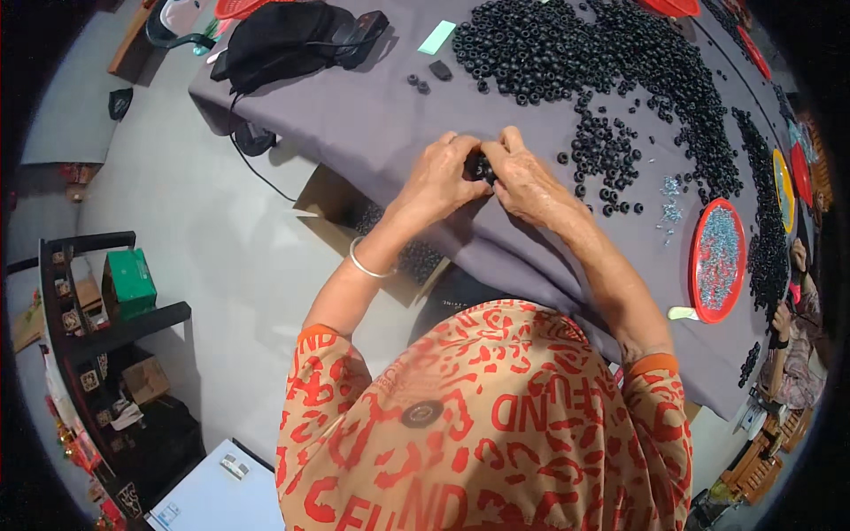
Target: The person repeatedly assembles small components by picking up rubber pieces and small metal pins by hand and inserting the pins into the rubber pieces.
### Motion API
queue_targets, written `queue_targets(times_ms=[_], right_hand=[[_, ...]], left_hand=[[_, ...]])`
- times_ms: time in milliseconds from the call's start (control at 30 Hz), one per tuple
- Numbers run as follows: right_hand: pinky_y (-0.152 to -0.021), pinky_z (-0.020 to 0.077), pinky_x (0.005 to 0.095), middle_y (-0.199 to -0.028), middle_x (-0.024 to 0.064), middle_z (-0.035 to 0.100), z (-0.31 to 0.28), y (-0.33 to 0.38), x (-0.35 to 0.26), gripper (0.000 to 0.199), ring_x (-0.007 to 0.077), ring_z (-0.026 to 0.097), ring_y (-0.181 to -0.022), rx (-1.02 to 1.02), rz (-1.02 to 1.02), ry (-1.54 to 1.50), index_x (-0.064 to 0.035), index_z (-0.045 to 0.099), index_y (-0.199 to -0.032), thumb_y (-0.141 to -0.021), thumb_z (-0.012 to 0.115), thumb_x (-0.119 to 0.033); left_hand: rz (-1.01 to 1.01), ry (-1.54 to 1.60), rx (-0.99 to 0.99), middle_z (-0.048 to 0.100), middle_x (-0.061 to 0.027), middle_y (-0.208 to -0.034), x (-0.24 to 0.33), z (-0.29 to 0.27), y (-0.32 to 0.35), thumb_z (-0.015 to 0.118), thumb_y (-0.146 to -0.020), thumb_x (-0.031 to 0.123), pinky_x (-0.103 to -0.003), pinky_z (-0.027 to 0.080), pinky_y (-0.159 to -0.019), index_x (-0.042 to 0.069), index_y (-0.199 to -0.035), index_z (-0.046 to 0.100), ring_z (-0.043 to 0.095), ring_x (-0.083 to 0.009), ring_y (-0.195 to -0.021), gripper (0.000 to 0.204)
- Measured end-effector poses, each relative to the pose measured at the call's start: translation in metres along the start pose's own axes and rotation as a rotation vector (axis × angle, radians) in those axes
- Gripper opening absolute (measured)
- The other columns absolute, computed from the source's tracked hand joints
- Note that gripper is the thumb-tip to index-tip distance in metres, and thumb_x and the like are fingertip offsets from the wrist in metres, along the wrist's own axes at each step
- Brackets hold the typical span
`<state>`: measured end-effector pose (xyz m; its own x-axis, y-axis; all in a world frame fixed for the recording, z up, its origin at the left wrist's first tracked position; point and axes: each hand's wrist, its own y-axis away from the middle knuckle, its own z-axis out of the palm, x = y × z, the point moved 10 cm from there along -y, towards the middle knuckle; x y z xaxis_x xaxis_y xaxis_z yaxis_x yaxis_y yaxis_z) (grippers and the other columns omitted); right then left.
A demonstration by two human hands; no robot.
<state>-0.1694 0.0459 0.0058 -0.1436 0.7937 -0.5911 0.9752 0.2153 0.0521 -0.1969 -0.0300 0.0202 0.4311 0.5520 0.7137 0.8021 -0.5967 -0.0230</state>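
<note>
Head view looks down on a person in an orange patterned top seated at a grey-covered tabletop (pixel 372 124). Both hands meet near the tabletop's near edge: the left hand (pixel 440 177) and the right hand (pixel 529 181) are each curled tight, fingertips pinched together around a small black ring part (pixel 481 167) held just above the cloth, mostly hidden between them. So each grip is closed on that one piece; what is being done to it cannot be made out. A large heap of black rings (pixel 611 62) spreads across the far side and runs down the right edge, with a looser scatter (pixel 606 159) just beside the right hand. A red tray of small bluish metal bits (pixel 719 258) sits toward the right near corner. Below the near edge an open cardboard box (pixel 403 252) holds a shallow layer of dark pieces. Judging by the big heap against the thin layer in the box, most of the work looks to be left. A black bag (pixel 283 35) lies at the far left corner.
</note>
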Motion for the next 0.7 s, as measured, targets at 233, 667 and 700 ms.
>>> queue_targets(times_ms=[233,667,700], right_hand=[[-0.072,0.0474,0.0459,-0.102,0.0201,0.044,0.036,-0.001,-0.063,0.03,0.0414,0.055,-0.086,-0.044,-0.134,-0.076,0.0006,0.048,-0.103,-0.074,0.054,0.005],[-0.064,0.0486,0.0438,-0.099,0.017,0.051,0.06,0.002,-0.099,0.019,0.0371,0.058,-0.08,-0.037,-0.389,-0.086,-0.0018,0.053,-0.097,-0.078,0.054,-0.003],[-0.064,0.0486,0.0438,-0.099,0.017,0.051,0.055,0.006,-0.096,0.019,0.0371,0.058,-0.08,-0.022,-0.373,-0.071,-0.0018,0.053,-0.097,-0.078,0.054,-0.003]], left_hand=[[-0.096,0.012,0.131,0.059,-0.0132,-0.091,-0.035,-0.027,0.065,0.072,-0.061,0.013,-0.033,0.049,-0.071,-0.002,-0.103,0.058,0.059,-0.0247,-0.078,0.046],[-0.425,0.109,0.245,0.06,-0.0196,-0.104,-0.153,-0.005,0.125,0.069,-0.067,0.008,-0.035,0.049,-0.081,-0.004,-0.108,0.058,0.061,-0.0291,-0.093,0.044],[-0.405,0.03,0.231,0.06,-0.0199,-0.104,-0.153,-0.001,0.123,0.068,-0.067,0.009,-0.036,0.048,-0.082,-0.003,-0.108,0.058,0.061,-0.0306,-0.094,0.044]])
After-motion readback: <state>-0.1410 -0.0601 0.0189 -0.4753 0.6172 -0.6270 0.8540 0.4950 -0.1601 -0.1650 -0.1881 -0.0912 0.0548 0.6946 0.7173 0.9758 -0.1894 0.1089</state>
